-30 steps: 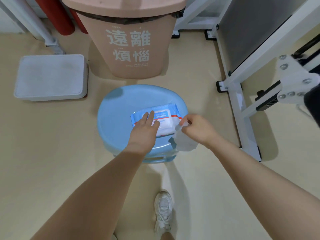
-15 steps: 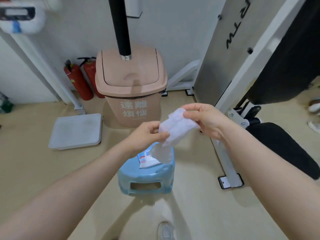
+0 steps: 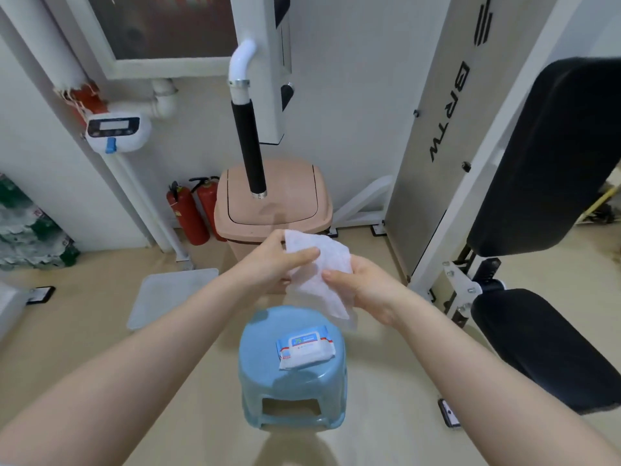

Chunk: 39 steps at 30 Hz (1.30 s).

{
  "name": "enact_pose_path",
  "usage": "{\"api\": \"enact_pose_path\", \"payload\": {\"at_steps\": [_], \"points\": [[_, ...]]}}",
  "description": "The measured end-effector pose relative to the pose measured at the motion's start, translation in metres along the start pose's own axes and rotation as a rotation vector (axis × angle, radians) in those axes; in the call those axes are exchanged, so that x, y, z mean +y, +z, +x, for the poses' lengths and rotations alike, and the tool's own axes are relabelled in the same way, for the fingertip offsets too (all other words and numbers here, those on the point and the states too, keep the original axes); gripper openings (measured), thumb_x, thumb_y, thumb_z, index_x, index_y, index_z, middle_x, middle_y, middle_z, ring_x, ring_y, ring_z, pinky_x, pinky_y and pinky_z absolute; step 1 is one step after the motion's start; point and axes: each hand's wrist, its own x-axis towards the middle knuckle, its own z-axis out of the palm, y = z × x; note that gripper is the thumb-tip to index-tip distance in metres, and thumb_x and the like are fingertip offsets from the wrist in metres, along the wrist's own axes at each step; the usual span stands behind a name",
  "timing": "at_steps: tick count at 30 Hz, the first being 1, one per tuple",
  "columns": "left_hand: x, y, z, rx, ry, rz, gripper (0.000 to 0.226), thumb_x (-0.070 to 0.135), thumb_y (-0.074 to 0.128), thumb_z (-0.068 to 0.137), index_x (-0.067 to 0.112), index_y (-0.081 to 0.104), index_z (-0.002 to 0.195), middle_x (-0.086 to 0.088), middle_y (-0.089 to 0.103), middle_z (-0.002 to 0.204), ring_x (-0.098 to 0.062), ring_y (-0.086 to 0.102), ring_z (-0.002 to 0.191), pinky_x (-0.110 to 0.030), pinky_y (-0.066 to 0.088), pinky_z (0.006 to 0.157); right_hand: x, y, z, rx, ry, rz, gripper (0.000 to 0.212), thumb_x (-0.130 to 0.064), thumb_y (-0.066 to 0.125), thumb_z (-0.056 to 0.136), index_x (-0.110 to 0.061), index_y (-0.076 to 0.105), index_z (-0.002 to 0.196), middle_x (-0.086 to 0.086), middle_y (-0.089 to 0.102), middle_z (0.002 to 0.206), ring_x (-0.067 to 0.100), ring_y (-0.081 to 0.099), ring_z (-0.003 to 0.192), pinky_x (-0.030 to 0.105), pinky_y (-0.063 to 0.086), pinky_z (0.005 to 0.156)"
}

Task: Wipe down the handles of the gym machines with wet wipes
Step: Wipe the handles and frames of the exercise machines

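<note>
The gym machine (image 3: 447, 105) is standing ahead and to my right, its black-gripped handle (image 3: 249, 153) hanging down above the pink bin (image 3: 272, 210). Nearer me, the blue stool (image 3: 292, 378) is carrying the pack of wipes (image 3: 305, 346). I am holding one wet wipe (image 3: 319, 274) in front of the bin, my left hand (image 3: 272, 264) pinching its upper edge and my right hand (image 3: 356, 284) closing thumb and fingers on its lower side. I judge I am spreading it ready; next I am needing to lift it and wrap it around that handle
</note>
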Motion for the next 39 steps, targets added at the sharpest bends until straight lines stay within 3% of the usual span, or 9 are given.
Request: {"api": "enact_pose_path", "payload": {"at_steps": [5,9,15,20,26,29,32,35,39], "points": [[-0.009,-0.003,0.005,0.055,-0.197,0.049,0.02,0.002,0.063,0.083,0.004,0.065,0.103,-0.018,0.067,0.09,-0.021,0.062,0.07,-0.025,0.058,0.066,-0.012,-0.004,0.007,0.349,-0.059,-0.264,0.036,-0.014,0.065,0.084,-0.019,0.047,0.115,-0.001,0.06,0.093,0.008,0.059,0.075,0.019,0.046,0.061],[-0.01,-0.017,0.018,0.221,-0.201,0.008,0.035,0.002,0.067,0.081,0.017,0.046,0.105,-0.016,0.062,0.08,-0.019,0.058,0.062,-0.024,0.057,0.054,-0.021,-0.011,0.017,0.199,-0.176,-0.34,0.052,-0.007,0.066,0.082,-0.026,0.048,0.128,-0.002,0.058,0.086,0.009,0.055,0.076,0.01,0.044,0.065],[0.006,-0.066,0.034,0.088,-0.051,0.31,0.012,0.013,0.071,0.081,0.01,0.071,0.092,-0.002,0.062,0.074,-0.006,0.055,0.059,-0.012,0.044,0.06,-0.058,-0.004,0.046,0.159,-0.161,-0.725,0.01,-0.012,0.07,0.079,-0.019,0.067,0.085,-0.007,0.059,0.078,0.007,0.052,0.071,0.018,0.039,0.063],[0.024,-0.108,0.047,0.112,0.076,0.604,0.01,0.023,0.074,0.078,0.014,0.07,0.076,0.005,0.062,0.067,-0.006,0.053,0.061,-0.015,0.045,0.061,-0.086,0.008,0.076,0.231,-0.161,-0.511,0.023,-0.012,0.067,0.081,-0.017,0.053,0.063,-0.012,0.057,0.106,0.008,0.055,0.095,0.019,0.039,0.073],[0.086,-0.169,0.072,0.518,0.381,0.401,0.029,0.03,0.066,0.084,0.021,0.054,0.108,0.007,0.05,0.08,-0.005,0.047,0.069,-0.017,0.038,0.063,-0.128,0.023,0.123,0.836,-0.201,-0.243,0.019,-0.026,0.054,0.079,-0.008,0.05,0.073,0.005,0.049,0.075,0.021,0.043,0.066,0.029,0.033,0.061],[0.112,-0.179,0.094,0.483,0.47,0.382,0.041,0.03,0.065,0.085,0.019,0.052,0.122,0.006,0.056,0.102,-0.007,0.052,0.085,-0.016,0.038,0.07,-0.157,0.056,0.139,0.71,-0.364,-0.221,0.042,-0.04,0.054,0.083,0.001,0.049,0.081,0.003,0.042,0.075,0.016,0.037,0.068,0.027,0.03,0.061],[0.12,-0.183,0.104,0.346,0.49,0.359,0.027,0.025,0.064,0.086,0.019,0.062,0.113,0.003,0.064,0.109,-0.009,0.061,0.089,-0.018,0.043,0.072,-0.169,0.084,0.15,0.47,-0.458,-0.203,0.013,-0.02,0.045,0.095,-0.009,0.047,0.089,-0.006,0.046,0.078,0.007,0.045,0.071,0.018,0.038,0.062],[0.119,-0.188,0.106,0.253,0.508,0.331,0.019,0.019,0.064,0.086,0.018,0.065,0.105,0.002,0.069,0.102,-0.015,0.066,0.09,-0.03,0.052,0.084,-0.172,0.084,0.153,0.355,-0.437,0.075,0.024,-0.016,0.031,0.1,-0.014,0.048,0.082,-0.003,0.06,0.084,0.004,0.057,0.074,0.018,0.044,0.072],[0.118,-0.188,0.109,0.235,0.521,0.314,0.02,0.018,0.065,0.085,0.016,0.063,0.105,0.001,0.069,0.099,-0.014,0.066,0.092,-0.031,0.05,0.09,-0.158,0.066,0.154,0.291,-0.534,0.006,0.029,-0.021,0.035,0.101,-0.029,0.045,0.127,-0.004,0.064,0.121,0.01,0.06,0.11,0.021,0.052,0.084]]}}
